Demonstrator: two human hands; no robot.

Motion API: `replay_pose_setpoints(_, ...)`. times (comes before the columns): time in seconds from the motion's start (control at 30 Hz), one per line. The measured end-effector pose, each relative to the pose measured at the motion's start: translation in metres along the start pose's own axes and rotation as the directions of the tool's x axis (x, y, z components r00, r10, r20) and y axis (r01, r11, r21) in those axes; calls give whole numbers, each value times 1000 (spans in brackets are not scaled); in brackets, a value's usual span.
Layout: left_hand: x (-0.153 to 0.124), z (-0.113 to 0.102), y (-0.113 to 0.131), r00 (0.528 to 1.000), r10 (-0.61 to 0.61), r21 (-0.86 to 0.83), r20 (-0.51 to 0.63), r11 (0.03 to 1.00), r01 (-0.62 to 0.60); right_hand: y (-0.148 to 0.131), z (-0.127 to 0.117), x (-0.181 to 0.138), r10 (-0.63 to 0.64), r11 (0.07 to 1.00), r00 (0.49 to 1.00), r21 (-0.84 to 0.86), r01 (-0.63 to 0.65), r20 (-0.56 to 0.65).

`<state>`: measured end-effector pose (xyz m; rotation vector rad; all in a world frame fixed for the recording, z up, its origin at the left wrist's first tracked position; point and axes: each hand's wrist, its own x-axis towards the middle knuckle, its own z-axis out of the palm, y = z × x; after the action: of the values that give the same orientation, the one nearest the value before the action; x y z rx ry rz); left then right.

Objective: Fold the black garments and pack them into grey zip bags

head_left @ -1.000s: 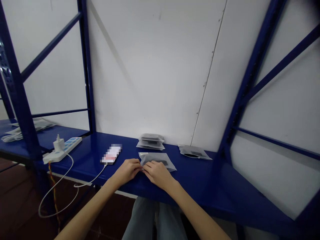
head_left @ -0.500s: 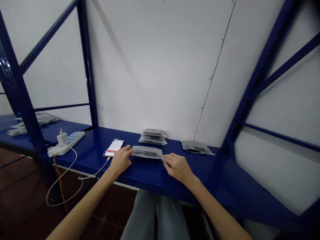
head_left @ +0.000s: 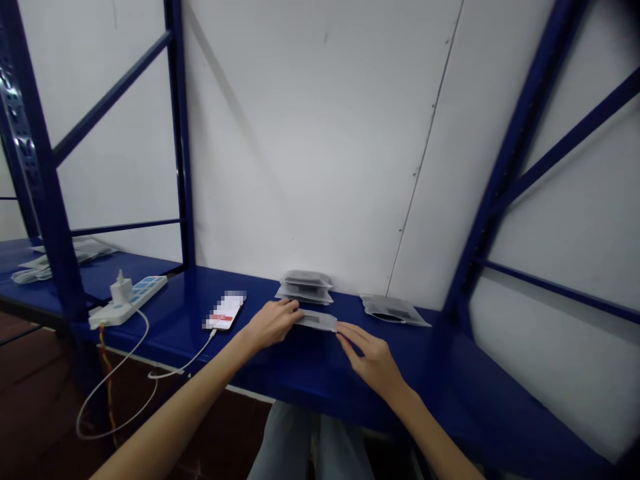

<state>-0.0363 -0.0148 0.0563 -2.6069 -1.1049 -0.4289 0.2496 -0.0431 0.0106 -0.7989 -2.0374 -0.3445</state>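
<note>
A frosted plastic bag (head_left: 317, 320) with a dark item inside lies in front of me on the blue shelf. My left hand (head_left: 274, 323) covers the bag's left part, its fingers curled onto the upper edge. At the opposite end, my right hand (head_left: 373, 353) pinches the right corner between thumb and fingers. Just behind the bag is a stack of similar frosted bags (head_left: 304, 287) against the wall. Another frosted bag (head_left: 395, 310), also with something dark in it, rests farther right, out of reach of both hands' fingers.
Left of my hands lies a phone (head_left: 225, 312) with a white charging cable (head_left: 197, 357). A power strip (head_left: 115, 312) with a charger sits at the shelf's left end. Blue metal posts (head_left: 55, 207) frame the shelf (head_left: 320, 367). More bags (head_left: 65, 257) lie on the neighbouring shelf.
My left hand has moved right, from the bag's left end over its left part. The right hand still grips the right corner. The camera view has shifted slightly.
</note>
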Motion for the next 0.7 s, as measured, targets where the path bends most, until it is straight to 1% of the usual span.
replay_pose_setpoints(0.03, 8, -5, -5, 999, 12, 20, -38, 1000, -11, 8, -4, -1, 26, 999, 999, -18, -26, -39)
replay_pose_setpoints(0.1, 23, -13, -17, 987, 8, 66, -162, 998, 3, 32, -14, -6, 106, 989, 988, -92, -116, -111)
replay_pose_setpoints(0.17, 42, -19, -30, 956, -45, 105, -291, 991, 79, 64, -24, -14, 213, 950, 966, -199, -239, -146)
replay_pose_setpoints(0.23, 63, -18, -42, 923, -126, 126, -362, 975, 183, 98, -31, -26, 316, 882, 939, -324, -343, -133)
replay_pose_setpoints(0.3, 83, -8, -51, 918, -210, 137, -337, 953, 269, 129, -36, -39, 438, 786, 894, -442, -432, -93)
replay_pose_setpoints(0.33, 92, 0, -55, 924, -243, 141, -296, 945, 294, 142, -37, -45, 493, 740, 868, -493, -457, -64)
replay_pose_setpoints(0.4, 104, 19, -60, 932, -287, 138, -223, 937, 322, 162, -40, -55, 578, 647, 814, -577, -498, -55)
replay_pose_setpoints(0.47, 107, 41, -59, 927, -317, 124, -201, 930, 345, 176, -42, -60, 611, 599, 790, -623, -503, -50)
replay_pose_setpoints(0.57, 95, 67, -48, 901, -346, 112, -261, 916, 384, 190, -44, -59, 616, 603, 788, -637, -480, -11)
replay_pose_setpoints(0.63, 81, 76, -34, 889, -319, 102, -327, 924, 369, 197, -46, -55, 621, 632, 782, -618, -468, 43)
replay_pose_setpoints(0.7, 67, 77, -18, 899, -254, 72, -358, 952, 297, 202, -46, -52, 621, 665, 778, -592, -456, 98)
